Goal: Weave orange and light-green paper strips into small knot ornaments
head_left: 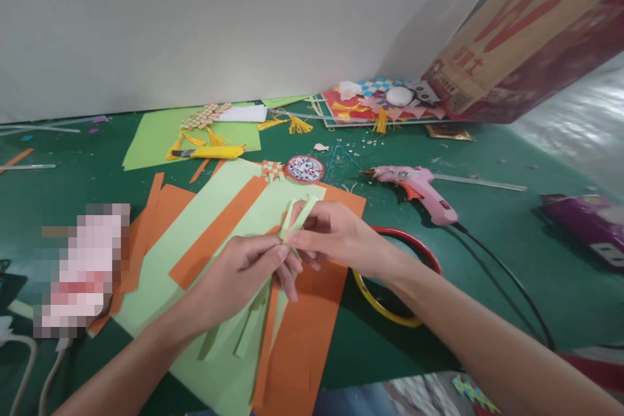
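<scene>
Both hands meet near the middle of the view, over sheets of paper. My left hand [256, 273] pinches light green paper strips [299, 216] between thumb and fingers. From the right, my right hand [334, 234] grips the same strips, its thumb close to the left fingertips. The strips cross at the fingers, and longer ends hang below the left hand. Under the hands lie a light green sheet [160, 318] and an orange sheet [319, 318]. A wide orange strip [219, 231] rests on the green sheet, left of the hands.
A pink glue gun [414, 188] lies right, beyond a red and yellow tape ring [390, 322]. Behind are a round dish of beads [305, 169], a yellow cutter [214, 152] and a woven piece [205, 117]. A blurred phone [82, 273] is left; a paper bag [517, 39] stands back right.
</scene>
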A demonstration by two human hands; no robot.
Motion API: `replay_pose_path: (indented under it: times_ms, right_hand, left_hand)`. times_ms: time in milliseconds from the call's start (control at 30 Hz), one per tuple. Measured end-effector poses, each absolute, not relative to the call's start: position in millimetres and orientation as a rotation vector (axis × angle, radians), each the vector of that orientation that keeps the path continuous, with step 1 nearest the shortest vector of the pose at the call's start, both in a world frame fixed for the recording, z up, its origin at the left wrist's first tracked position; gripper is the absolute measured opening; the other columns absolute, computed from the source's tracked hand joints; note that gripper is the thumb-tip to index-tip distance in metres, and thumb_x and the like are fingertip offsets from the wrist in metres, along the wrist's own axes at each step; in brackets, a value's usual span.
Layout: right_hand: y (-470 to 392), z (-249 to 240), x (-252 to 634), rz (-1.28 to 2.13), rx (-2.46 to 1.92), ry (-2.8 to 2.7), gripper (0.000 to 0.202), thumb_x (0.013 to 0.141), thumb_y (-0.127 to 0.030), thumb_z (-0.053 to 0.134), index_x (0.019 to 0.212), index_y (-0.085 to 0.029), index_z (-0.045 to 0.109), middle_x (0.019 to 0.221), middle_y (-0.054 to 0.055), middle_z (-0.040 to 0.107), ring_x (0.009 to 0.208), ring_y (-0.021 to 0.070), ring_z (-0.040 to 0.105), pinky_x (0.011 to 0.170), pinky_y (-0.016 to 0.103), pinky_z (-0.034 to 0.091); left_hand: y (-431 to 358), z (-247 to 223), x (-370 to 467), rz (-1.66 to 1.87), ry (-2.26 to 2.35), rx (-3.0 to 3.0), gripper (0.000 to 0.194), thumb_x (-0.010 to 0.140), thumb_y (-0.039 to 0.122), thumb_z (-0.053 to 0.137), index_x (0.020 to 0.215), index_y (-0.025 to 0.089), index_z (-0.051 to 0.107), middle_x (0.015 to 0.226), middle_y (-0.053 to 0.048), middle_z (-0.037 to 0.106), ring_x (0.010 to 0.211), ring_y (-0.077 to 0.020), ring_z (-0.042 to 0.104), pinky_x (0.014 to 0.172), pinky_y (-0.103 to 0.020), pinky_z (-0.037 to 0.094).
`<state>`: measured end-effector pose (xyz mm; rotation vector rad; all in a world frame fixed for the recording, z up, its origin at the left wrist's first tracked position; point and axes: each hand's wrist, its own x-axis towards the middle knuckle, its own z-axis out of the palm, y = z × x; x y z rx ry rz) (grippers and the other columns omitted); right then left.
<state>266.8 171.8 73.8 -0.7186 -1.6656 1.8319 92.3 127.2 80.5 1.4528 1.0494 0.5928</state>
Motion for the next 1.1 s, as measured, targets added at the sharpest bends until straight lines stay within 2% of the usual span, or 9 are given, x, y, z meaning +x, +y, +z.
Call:
replay_pose_path:
  times_ms: [167, 433, 767, 967, 1100]
  right_hand:
    - [172.6, 73.6, 268.2, 1.764, -0.745, -1.604, 0.030, 0.078, -0.040, 0.065, 0.065, -0.016, 0.051, 0.046, -0.007, 0.046, 0.040, 0.0051, 0.042, 0.040, 0.020, 0.028]
    - [171.1, 74.4, 266.5, 1.793, -0.744, -1.704, 0.034, 0.078, -0.044, 0.064, 0.064, -0.015, 0.053, 0.054, -0.003, 0.051, 0.045, 0.0060, 0.045, 0.043, 0.021, 0.032]
    - [172.3, 73.7, 270.2, 1.701, -0.815, -1.598, 0.031, 0.077, -0.039, 0.065, 0.063, -0.017, 0.050, 0.042, -0.007, 0.044, 0.037, 0.0049, 0.039, 0.039, 0.021, 0.022]
    - [171.9, 74.4, 267.0, 1.829, -0.727, -1.656, 0.030, 0.078, -0.041, 0.064, 0.067, -0.015, 0.053, 0.053, -0.005, 0.049, 0.043, 0.0055, 0.045, 0.042, 0.020, 0.029]
    - [172.5, 73.4, 269.0, 1.771, -0.753, -1.694, 0.033, 0.079, -0.043, 0.062, 0.065, -0.017, 0.050, 0.049, -0.006, 0.047, 0.042, 0.0057, 0.044, 0.042, 0.021, 0.029]
  left_hand:
    - [125.8, 81.1, 89.7, 0.598, 1.052, 1.490, 0.028, 0.091, 0.025, 0.040, 0.072, 0.017, 0.059, 0.060, 0.000, 0.069, 0.062, -0.0125, 0.063, 0.068, -0.024, 0.049]
    - [124.8, 82.6, 89.2, 0.618, 1.001, 1.439, 0.028, 0.090, 0.023, 0.038, 0.072, 0.017, 0.058, 0.061, -0.001, 0.069, 0.063, -0.0145, 0.065, 0.070, -0.027, 0.050]
    - [125.4, 82.3, 87.9, 0.596, 1.016, 1.463, 0.028, 0.091, 0.021, 0.037, 0.072, 0.017, 0.058, 0.059, 0.001, 0.067, 0.059, -0.0121, 0.064, 0.067, -0.023, 0.048]
    - [125.3, 81.5, 87.9, 0.603, 0.996, 1.441, 0.029, 0.091, 0.023, 0.037, 0.073, 0.017, 0.058, 0.060, -0.001, 0.068, 0.062, -0.0145, 0.065, 0.071, -0.027, 0.049]
    - [125.9, 81.2, 88.4, 0.588, 0.997, 1.431, 0.029, 0.091, 0.023, 0.037, 0.073, 0.017, 0.059, 0.060, -0.001, 0.069, 0.062, -0.0152, 0.065, 0.070, -0.028, 0.049]
